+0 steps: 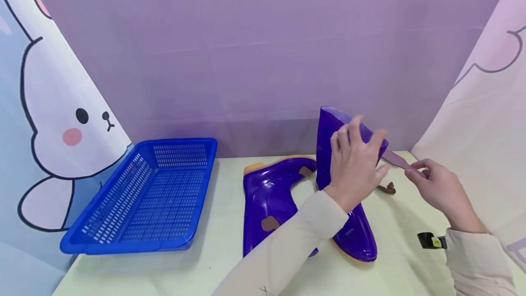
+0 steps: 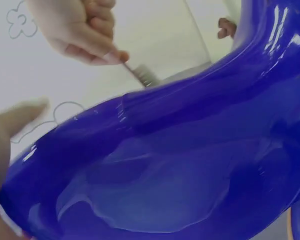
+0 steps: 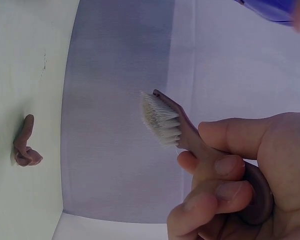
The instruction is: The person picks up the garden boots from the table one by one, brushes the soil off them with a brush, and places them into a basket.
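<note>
Purple cloth [image 1: 246, 58] hangs behind; right of centre, the left hand [image 1: 353, 163] arches spread-fingered over a boot [image 1: 324, 150], its grip unclear; far right, the right hand [image 1: 441, 188] grips a brush [image 1: 395, 159].

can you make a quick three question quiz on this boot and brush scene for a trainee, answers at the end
1. Which grip holds the brush?
2. True or false: a boot lies inside the basket.
3. The bristles are: A) black B) pale C) red

Key:
1. The right grip.
2. False; both boots are outside the basket.
3. B
</note>
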The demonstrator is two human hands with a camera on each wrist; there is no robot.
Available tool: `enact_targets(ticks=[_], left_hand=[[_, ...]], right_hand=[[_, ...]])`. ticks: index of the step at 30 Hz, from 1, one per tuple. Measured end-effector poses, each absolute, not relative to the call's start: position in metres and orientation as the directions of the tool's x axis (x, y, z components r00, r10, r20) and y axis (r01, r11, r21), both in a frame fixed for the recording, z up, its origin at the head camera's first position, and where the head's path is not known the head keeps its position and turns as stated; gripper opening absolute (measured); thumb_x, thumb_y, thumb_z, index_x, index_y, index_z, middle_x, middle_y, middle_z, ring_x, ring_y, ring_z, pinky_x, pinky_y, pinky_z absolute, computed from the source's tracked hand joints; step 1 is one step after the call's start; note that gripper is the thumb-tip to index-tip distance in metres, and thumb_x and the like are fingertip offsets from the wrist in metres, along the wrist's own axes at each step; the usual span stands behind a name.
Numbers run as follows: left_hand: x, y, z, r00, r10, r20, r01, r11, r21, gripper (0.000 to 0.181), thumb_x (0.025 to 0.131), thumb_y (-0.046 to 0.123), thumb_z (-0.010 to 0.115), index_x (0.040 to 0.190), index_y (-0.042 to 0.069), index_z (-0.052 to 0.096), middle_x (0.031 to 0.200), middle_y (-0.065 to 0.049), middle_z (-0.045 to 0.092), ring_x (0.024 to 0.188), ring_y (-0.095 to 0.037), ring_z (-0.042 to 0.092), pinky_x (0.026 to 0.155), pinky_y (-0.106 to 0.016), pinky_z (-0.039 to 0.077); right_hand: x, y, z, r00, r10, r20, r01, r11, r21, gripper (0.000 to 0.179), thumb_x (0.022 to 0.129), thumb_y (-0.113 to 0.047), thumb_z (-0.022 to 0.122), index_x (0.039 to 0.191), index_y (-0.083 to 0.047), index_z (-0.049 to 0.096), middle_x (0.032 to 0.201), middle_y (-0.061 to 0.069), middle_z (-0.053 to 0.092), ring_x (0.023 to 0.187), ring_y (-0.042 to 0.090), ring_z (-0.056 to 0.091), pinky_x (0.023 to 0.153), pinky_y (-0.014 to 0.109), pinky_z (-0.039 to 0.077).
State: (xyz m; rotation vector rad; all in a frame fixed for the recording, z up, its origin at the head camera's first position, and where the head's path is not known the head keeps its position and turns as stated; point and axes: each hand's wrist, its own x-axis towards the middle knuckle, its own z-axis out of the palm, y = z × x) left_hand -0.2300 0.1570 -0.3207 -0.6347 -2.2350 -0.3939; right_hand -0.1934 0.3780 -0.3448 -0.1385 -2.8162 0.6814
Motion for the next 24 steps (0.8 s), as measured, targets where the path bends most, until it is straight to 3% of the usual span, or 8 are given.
enact_targets(ticks=[3, 5, 9, 12, 15, 18, 22, 24], left_hand=[[-0.234, 0.155, -0.332, -0.555, 0.145, 0.819, 0.543, 0.809, 0.225, 0.091, 0.076, 0.049, 0.084, 0.148, 0.023, 0.034, 0.150, -0.015, 0.029, 0.130, -0.029, 0.040, 0.112, -0.037, 0.039], [-0.235, 0.151, -0.340, -0.578, 0.044, 0.815, 0.553, 0.756, 0.352, 0.106, 0.070, 0.045, 0.088, 0.151, 0.018, 0.026, 0.142, -0.014, 0.035, 0.122, -0.029, 0.049, 0.103, -0.033, 0.050], [-0.232, 0.141, -0.351, -0.782, -0.015, 0.623, 0.449, 0.680, 0.580, 0.117, 0.066, 0.050, 0.090, 0.151, 0.015, 0.019, 0.129, -0.010, 0.045, 0.098, -0.026, 0.066, 0.073, -0.033, 0.059], [-0.231, 0.135, -0.356, -0.891, 0.043, 0.452, 0.334, 0.738, 0.587, 0.106, 0.072, 0.059, 0.082, 0.148, 0.010, 0.027, 0.121, -0.008, 0.058, 0.081, -0.026, 0.071, 0.061, -0.033, 0.055], [-0.231, 0.131, -0.359, -0.924, 0.111, 0.367, 0.311, 0.777, 0.547, 0.086, 0.076, 0.061, 0.074, 0.135, 0.008, 0.040, 0.092, -0.005, 0.068, 0.064, -0.023, 0.067, 0.051, -0.031, 0.050], [-0.231, 0.128, -0.360, -0.931, 0.144, 0.337, 0.316, 0.779, 0.541, 0.074, 0.077, 0.059, 0.072, 0.125, 0.009, 0.045, 0.070, -0.002, 0.064, 0.057, -0.021, 0.064, 0.046, -0.030, 0.045], [-0.232, 0.125, -0.363, -0.940, 0.159, 0.302, 0.318, 0.731, 0.604, 0.068, 0.076, 0.053, 0.077, 0.121, 0.011, 0.048, 0.071, 0.000, 0.064, 0.064, -0.020, 0.068, 0.055, -0.029, 0.049], [-0.233, 0.123, -0.366, -0.947, 0.168, 0.273, 0.314, 0.661, 0.681, 0.057, 0.076, 0.046, 0.081, 0.113, 0.014, 0.051, 0.074, 0.001, 0.066, 0.068, -0.017, 0.068, 0.062, -0.028, 0.052]], right_hand=[[-0.194, 0.377, -0.346, -0.965, 0.146, 0.219, 0.030, 0.887, -0.461, 0.044, 0.106, -0.033, 0.053, 0.124, 0.007, 0.058, 0.096, 0.025, 0.072, 0.075, 0.022, 0.062, 0.060, 0.030, 0.043], [-0.195, 0.377, -0.346, -0.964, 0.145, 0.224, 0.027, 0.888, -0.459, 0.044, 0.105, -0.032, 0.053, 0.124, 0.007, 0.058, 0.096, 0.026, 0.071, 0.075, 0.021, 0.062, 0.060, 0.030, 0.043], [-0.197, 0.378, -0.346, -0.965, 0.140, 0.221, 0.023, 0.887, -0.460, 0.043, 0.106, -0.032, 0.053, 0.125, 0.007, 0.057, 0.098, 0.027, 0.071, 0.077, 0.024, 0.063, 0.061, 0.030, 0.043], [-0.197, 0.378, -0.346, -0.969, 0.136, 0.206, 0.026, 0.886, -0.463, 0.045, 0.106, -0.033, 0.052, 0.126, 0.007, 0.056, 0.103, 0.030, 0.069, 0.081, 0.031, 0.065, 0.061, 0.030, 0.043], [-0.197, 0.378, -0.346, -0.971, 0.138, 0.195, 0.033, 0.885, -0.464, 0.046, 0.106, -0.033, 0.051, 0.127, 0.007, 0.056, 0.109, 0.034, 0.068, 0.086, 0.037, 0.067, 0.062, 0.030, 0.043], [-0.198, 0.378, -0.348, -0.971, 0.140, 0.195, 0.034, 0.885, -0.464, 0.045, 0.106, -0.033, 0.051, 0.126, 0.006, 0.056, 0.109, 0.034, 0.068, 0.087, 0.038, 0.067, 0.062, 0.030, 0.043], [-0.199, 0.378, -0.350, -0.969, 0.139, 0.203, 0.030, 0.886, -0.463, 0.044, 0.106, -0.033, 0.051, 0.125, 0.006, 0.057, 0.109, 0.035, 0.068, 0.088, 0.041, 0.067, 0.062, 0.030, 0.043], [-0.199, 0.378, -0.352, -0.969, 0.139, 0.205, 0.030, 0.886, -0.462, 0.044, 0.106, -0.033, 0.052, 0.125, 0.006, 0.057, 0.110, 0.036, 0.068, 0.089, 0.042, 0.068, 0.062, 0.031, 0.043]])
